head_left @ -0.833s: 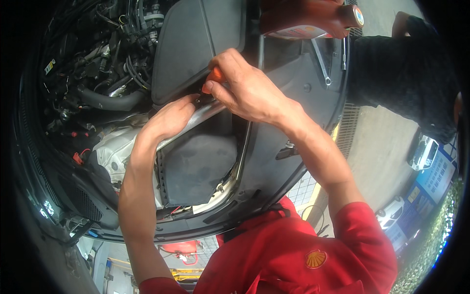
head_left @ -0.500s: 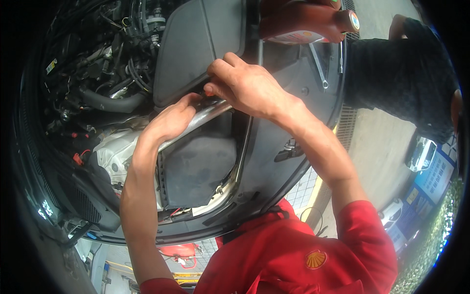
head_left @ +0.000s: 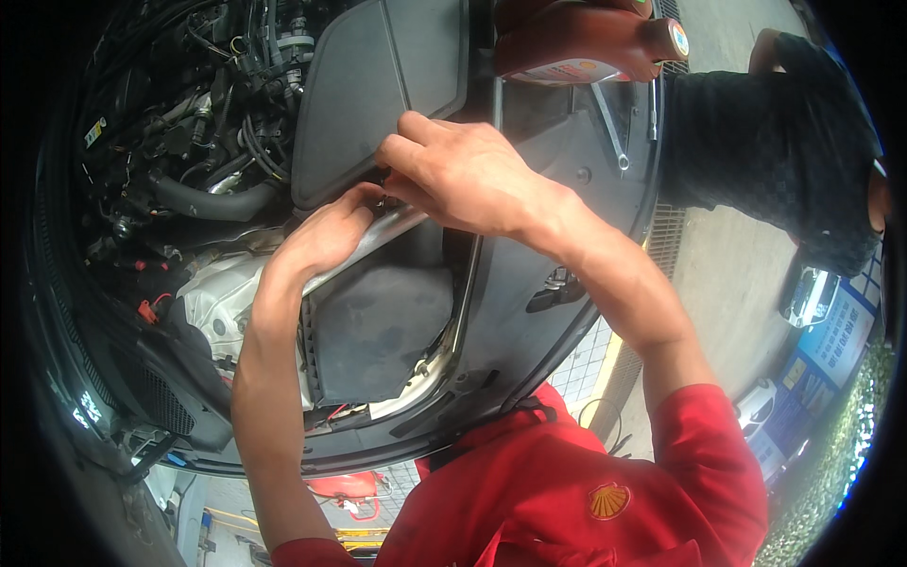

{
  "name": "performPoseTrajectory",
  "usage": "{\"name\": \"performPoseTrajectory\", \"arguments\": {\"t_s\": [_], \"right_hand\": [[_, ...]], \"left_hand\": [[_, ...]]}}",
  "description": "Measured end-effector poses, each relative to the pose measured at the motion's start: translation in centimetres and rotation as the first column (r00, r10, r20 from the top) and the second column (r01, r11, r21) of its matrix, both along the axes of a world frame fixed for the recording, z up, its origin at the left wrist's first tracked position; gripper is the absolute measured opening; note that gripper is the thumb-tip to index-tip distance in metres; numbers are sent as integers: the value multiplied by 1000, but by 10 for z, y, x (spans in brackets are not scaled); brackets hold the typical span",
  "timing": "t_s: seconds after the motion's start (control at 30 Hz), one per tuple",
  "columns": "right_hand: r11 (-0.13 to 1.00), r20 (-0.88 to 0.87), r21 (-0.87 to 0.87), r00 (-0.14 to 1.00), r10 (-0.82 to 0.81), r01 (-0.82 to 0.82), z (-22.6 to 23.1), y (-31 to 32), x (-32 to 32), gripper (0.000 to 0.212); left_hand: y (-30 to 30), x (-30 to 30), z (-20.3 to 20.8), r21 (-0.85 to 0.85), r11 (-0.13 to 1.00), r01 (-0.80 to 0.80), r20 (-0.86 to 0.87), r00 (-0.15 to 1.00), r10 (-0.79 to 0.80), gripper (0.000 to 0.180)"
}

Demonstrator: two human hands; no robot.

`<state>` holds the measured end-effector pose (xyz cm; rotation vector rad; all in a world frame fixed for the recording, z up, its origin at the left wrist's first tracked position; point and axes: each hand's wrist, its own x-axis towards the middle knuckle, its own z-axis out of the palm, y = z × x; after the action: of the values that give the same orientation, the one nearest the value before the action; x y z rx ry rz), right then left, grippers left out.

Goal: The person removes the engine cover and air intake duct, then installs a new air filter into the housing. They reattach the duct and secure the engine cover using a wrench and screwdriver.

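Both my hands work close together at a silvery metal bar (head_left: 373,236) that runs across the open engine bay. My left hand (head_left: 331,231) reaches over the bar from the left. Its fingers are closed together, and their tips meet a small dark part beside the cover's edge. From the right, my right hand (head_left: 458,175) bends over the same spot with curled fingers. Whatever it pinches is hidden by the hand itself. Just beyond lies a large grey plastic cover (head_left: 354,104). A dark boxy housing (head_left: 383,326) sits on the near side of the bar.
Brown-red oil jugs (head_left: 567,47) stand on the front panel at the far right, with a wrench (head_left: 611,128) beside them. Hoses and wiring (head_left: 217,194) fill the bay at left. A person in dark clothes (head_left: 765,161) stands at the right.
My right hand has shifted slightly left, its fingers curling further toward my left fingertips. A small orange-red piece seen at its fingertips earlier is now hidden. My left hand has barely moved.
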<state>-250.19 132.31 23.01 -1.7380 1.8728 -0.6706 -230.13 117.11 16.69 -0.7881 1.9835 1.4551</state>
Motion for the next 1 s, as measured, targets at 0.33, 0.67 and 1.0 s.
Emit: {"name": "performPoseTrajectory", "arguments": {"t_s": [0.33, 0.67, 1.0], "right_hand": [[999, -107, 37, 994, 9, -5, 7, -7, 6, 32], [999, -77, 42, 997, -6, 10, 4, -10, 7, 33], [991, -68, 129, 998, -15, 24, 10, -10, 4, 32]], "left_hand": [[-1, 1, 2, -34, 999, 29, 4, 1000, -29, 56], [-4, -4, 7, -26, 996, 84, 64, 995, -82, 56], [0, -1, 4, 3, 1000, 1, -48, 999, -1, 52]]}}
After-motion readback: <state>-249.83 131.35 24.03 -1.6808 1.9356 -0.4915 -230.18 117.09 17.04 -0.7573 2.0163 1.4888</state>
